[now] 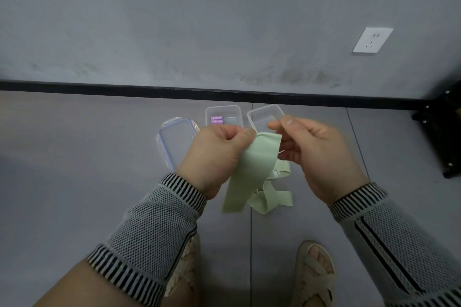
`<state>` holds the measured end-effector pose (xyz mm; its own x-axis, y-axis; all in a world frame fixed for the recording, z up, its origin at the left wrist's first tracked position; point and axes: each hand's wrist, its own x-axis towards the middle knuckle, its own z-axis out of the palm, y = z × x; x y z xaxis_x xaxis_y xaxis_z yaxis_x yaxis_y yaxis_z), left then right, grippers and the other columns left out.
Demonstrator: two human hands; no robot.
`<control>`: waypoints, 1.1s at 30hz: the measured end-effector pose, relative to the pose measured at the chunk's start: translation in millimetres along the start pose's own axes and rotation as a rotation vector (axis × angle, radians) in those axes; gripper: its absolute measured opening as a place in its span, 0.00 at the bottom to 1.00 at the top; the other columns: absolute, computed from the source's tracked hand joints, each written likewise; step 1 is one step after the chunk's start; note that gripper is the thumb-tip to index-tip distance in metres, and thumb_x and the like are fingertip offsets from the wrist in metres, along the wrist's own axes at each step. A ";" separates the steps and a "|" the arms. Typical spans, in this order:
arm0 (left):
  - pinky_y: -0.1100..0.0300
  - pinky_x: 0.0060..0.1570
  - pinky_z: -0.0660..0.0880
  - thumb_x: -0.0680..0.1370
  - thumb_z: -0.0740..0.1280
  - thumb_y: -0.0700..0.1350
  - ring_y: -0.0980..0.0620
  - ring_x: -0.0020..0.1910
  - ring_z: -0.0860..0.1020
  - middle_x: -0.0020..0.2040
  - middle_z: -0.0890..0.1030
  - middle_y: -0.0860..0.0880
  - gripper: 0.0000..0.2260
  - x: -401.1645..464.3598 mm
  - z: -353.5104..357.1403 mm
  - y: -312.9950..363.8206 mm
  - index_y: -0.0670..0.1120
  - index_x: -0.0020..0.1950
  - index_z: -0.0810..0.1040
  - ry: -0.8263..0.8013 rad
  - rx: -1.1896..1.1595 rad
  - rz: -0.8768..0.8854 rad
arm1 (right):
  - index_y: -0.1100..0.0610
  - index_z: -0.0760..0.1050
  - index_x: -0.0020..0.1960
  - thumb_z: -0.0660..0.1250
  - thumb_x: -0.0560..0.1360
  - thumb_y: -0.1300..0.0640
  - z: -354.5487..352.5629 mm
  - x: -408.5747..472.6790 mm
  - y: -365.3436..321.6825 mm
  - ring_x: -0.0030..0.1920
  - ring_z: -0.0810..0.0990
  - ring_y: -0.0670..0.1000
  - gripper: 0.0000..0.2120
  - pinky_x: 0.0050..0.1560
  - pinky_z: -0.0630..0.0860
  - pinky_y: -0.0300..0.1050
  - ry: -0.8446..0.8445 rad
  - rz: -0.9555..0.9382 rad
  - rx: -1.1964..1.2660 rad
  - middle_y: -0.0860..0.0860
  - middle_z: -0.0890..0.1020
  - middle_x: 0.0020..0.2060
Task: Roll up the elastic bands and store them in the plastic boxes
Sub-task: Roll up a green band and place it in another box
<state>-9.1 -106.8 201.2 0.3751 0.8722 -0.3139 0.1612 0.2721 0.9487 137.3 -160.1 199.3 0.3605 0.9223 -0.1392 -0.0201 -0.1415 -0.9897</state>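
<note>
A pale green elastic band hangs between my hands, its loose end crumpled on the grey floor below. My left hand pinches its top left corner between thumb and fingers. At the band's top right edge my right hand has its fingers curled, thumb raised; the grip itself is partly hidden. Behind the hands stand two clear plastic boxes: one holds a rolled purple band, the other looks empty. A clear lid lies to the left.
The boxes sit close to a black skirting board under a grey wall with a white socket. A black frame leg stands at the right. My sandalled feet are at the bottom.
</note>
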 end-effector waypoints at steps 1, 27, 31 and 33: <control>0.49 0.44 0.73 0.76 0.67 0.48 0.45 0.40 0.74 0.42 0.80 0.35 0.13 -0.5 1.0 -0.3 0.38 0.43 0.81 0.002 0.021 0.010 | 0.55 0.83 0.41 0.63 0.78 0.53 2.2 -0.8 0.3 0.38 0.81 0.54 0.13 0.42 0.79 0.52 0.001 -0.009 -0.038 0.54 0.84 0.37; 0.48 0.50 0.75 0.78 0.62 0.39 0.43 0.43 0.76 0.48 0.79 0.30 0.10 -2.9 5.8 1.2 0.32 0.49 0.78 0.009 -0.108 0.030 | 0.65 0.77 0.44 0.66 0.72 0.67 6.1 3.5 -2.9 0.40 0.79 0.55 0.02 0.44 0.79 0.48 -0.141 0.203 0.294 0.61 0.80 0.41; 0.55 0.45 0.76 0.78 0.63 0.36 0.46 0.41 0.78 0.43 0.80 0.37 0.08 -3.0 5.4 2.5 0.34 0.48 0.79 -0.013 -0.140 0.010 | 0.64 0.77 0.43 0.66 0.71 0.68 2.6 4.2 -3.1 0.36 0.80 0.52 0.02 0.39 0.80 0.43 -0.162 0.221 0.336 0.58 0.81 0.37; 0.59 0.42 0.77 0.76 0.63 0.34 0.50 0.38 0.79 0.40 0.81 0.42 0.06 -3.0 4.6 3.0 0.38 0.45 0.80 -0.026 -0.162 0.013 | 0.63 0.78 0.42 0.66 0.71 0.69 1.6 4.3 -4.3 0.36 0.81 0.51 0.03 0.39 0.80 0.43 -0.171 0.219 0.344 0.57 0.81 0.36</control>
<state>-5.6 -110.5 204.9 0.3998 0.8659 -0.3007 0.0076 0.3249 0.9457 137.4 -154.9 202.8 0.1537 0.9342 -0.3220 -0.3984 -0.2396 -0.8854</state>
